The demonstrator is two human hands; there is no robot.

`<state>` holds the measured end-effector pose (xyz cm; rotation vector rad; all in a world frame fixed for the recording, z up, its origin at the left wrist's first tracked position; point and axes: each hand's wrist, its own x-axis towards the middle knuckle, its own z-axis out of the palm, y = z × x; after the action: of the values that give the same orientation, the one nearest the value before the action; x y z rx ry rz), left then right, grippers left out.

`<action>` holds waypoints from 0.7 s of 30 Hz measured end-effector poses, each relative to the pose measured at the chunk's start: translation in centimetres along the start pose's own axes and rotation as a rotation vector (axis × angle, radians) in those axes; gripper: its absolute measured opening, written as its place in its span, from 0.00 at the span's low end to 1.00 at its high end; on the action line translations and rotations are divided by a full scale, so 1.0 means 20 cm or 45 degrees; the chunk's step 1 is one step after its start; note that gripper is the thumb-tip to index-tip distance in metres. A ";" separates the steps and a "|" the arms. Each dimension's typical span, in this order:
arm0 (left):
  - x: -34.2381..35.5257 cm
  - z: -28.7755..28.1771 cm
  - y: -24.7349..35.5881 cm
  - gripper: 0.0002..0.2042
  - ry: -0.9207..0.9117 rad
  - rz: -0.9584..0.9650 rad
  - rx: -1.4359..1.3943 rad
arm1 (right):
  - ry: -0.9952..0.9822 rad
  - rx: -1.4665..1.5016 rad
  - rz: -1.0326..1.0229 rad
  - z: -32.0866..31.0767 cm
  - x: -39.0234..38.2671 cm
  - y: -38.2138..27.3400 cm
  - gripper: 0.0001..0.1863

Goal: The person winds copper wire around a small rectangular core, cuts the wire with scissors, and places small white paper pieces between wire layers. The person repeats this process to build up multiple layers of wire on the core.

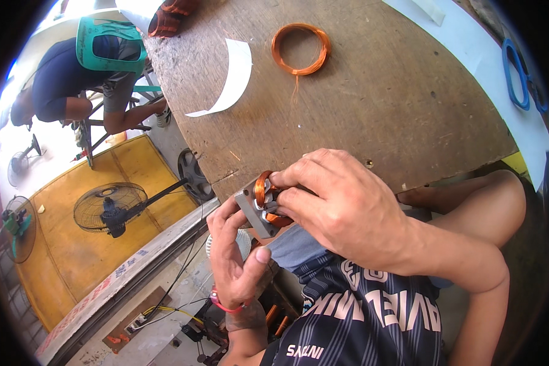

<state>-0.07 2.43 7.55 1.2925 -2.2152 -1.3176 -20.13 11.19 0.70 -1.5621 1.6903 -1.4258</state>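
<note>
Near the table's front edge, a grey metal stator core rests in my left hand, its fingers wrapped behind and the thumb along the near side. Orange copper windings loop out of the core, with bits of white lining showing around them. My right hand comes over from the right, its thumb and fingers pinched on the copper coil at the core's opening. Those fingertips partly cover the inside of the stator. On the table beyond lies a round hank of copper wire with a loose tail.
A curved white paper strip lies on the wooden table. Blue-handled scissors rest on white sheets at the far right. A dark reddish roll sits at the top edge. Left stand a fan and a person on a green chair.
</note>
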 end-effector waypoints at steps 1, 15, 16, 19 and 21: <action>-0.01 0.02 -0.02 0.28 0.042 0.024 0.080 | 0.002 -0.003 -0.005 0.00 0.00 0.00 0.09; 0.05 0.06 -0.33 0.27 0.175 0.563 0.418 | -0.038 -0.377 -0.434 -0.01 -0.06 0.08 0.13; 0.06 0.07 -0.34 0.26 0.179 0.605 0.390 | -0.025 -0.427 -0.472 0.00 -0.06 0.09 0.13; 0.05 0.07 -0.35 0.23 0.161 0.608 0.419 | -0.034 -0.432 -0.478 0.00 -0.07 0.09 0.13; 0.04 0.06 -0.35 0.22 0.159 0.567 0.380 | -0.067 -0.317 -0.380 -0.02 -0.08 0.07 0.12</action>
<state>2.64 1.26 1.08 0.8561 -2.4802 -0.7474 -20.76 12.49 -0.86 -2.0422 1.7105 -1.3333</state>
